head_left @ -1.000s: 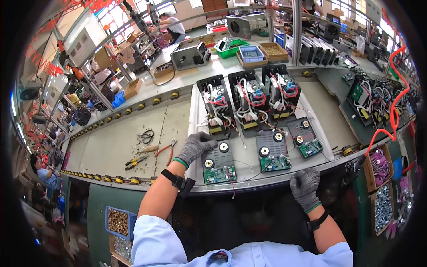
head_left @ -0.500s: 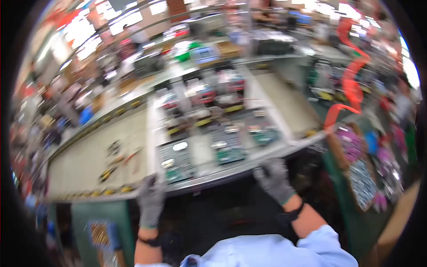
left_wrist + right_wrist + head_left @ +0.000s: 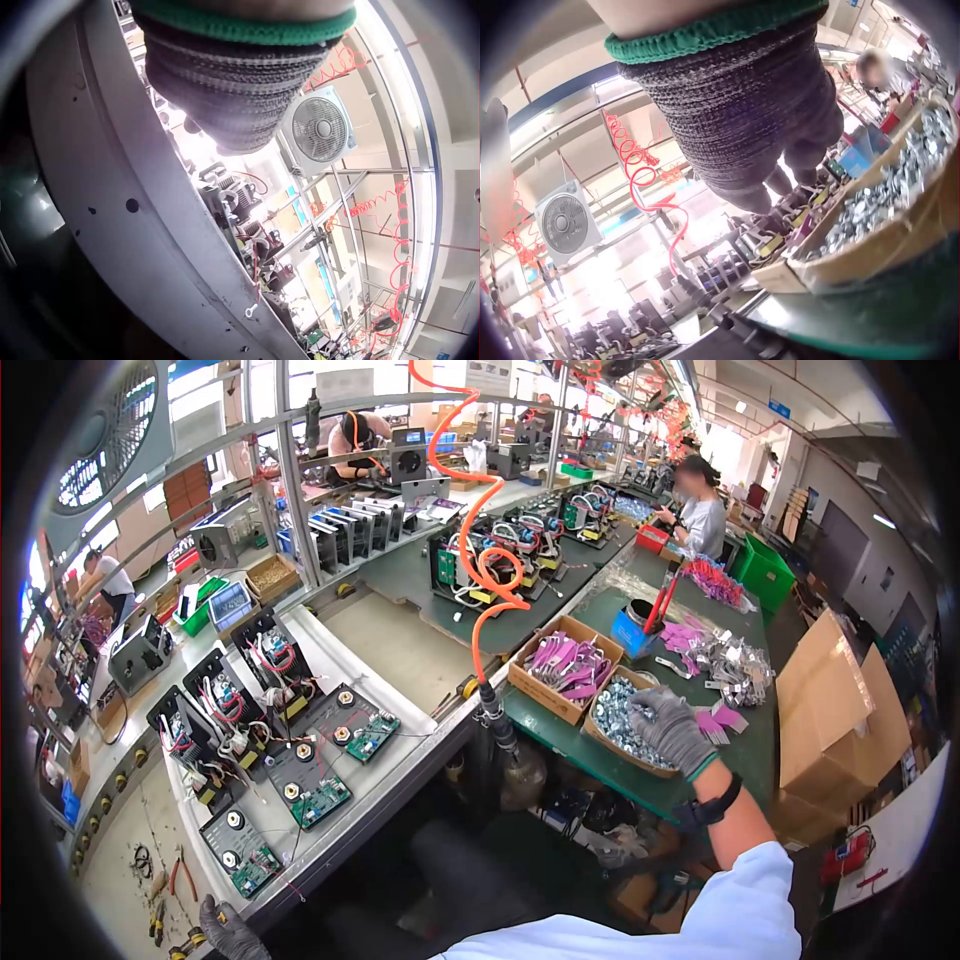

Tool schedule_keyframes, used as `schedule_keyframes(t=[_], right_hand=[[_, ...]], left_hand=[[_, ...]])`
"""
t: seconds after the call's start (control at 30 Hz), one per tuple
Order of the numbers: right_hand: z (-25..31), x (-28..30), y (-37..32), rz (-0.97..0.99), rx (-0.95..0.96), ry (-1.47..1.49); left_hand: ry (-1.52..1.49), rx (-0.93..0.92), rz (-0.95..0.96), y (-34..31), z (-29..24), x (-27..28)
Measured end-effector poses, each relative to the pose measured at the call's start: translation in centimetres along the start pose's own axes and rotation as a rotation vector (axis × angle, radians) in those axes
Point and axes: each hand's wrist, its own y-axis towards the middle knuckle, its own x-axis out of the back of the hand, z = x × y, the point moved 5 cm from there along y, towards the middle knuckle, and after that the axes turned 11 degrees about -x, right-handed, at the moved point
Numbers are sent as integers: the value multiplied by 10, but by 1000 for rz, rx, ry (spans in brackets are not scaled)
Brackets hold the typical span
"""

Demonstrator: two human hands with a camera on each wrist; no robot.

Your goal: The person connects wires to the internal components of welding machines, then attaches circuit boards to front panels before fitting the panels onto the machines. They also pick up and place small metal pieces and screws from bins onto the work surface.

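Observation:
The gloved right hand [image 3: 672, 728] reaches over a cardboard box of small silvery metal parts [image 3: 618, 722], its fingers at the parts' upper side. In the right wrist view the right hand [image 3: 750, 120] hangs beside the box of metal parts [image 3: 889, 196], fingers bent downward; whether anything is pinched is hidden. The gloved left hand [image 3: 230, 935] is at the front edge of the bench, low in the head view, its fingers loosely bent with nothing visible in them. Right of it lie black plates with green circuit boards [image 3: 255, 868].
Left of the metal parts stands a box of purple-wrapped parts [image 3: 566, 666]; behind is a blue box [image 3: 632, 632]. A driver on an orange coiled hose [image 3: 490, 705] hangs by the bench corner. Pliers [image 3: 183, 875] lie on the left. A large carton [image 3: 820, 710] stands right.
The head view has swung to the right. My right hand has moved from the bench edge to the metal parts box; my left hand has left the circuit board plate for the bench edge.

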Motion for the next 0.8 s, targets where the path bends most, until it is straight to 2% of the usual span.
schedule_keyframes(t=[0.07,0.13,0.2,0.23,0.27,0.3,0.33,0.43,0.57,0.67,0.73,0.8], right_hand=[[7,-3,30,41,86,2],[22,-20,70,119,112,-9],[27,-66,116,184,364,-107],[35,-72,131,187,376,-97],[47,-82,141,169,505,-330],[56,-93,147,145,632,-564],[59,-98,154,146,643,-556],[61,-119,165,347,699,-732],[64,-119,168,362,762,-799],[51,-123,173,343,801,-729],[42,-126,172,240,852,-621],[37,-123,170,228,861,-582]], left_hand=[[67,-54,-20,3,-23,8],[-80,-151,-67,4,-51,13],[-136,-148,-32,3,-73,16],[-244,-143,9,2,-86,15],[-352,-139,51,2,-98,13],[-307,-229,102,3,-112,16],[-295,-223,98,3,-120,18],[-347,-362,283,7,-168,17],[-496,-652,463,19,-233,1],[-668,-893,611,18,-271,-38],[-802,-913,636,13,-299,-65],[-840,-891,712,-5,-307,-92]])
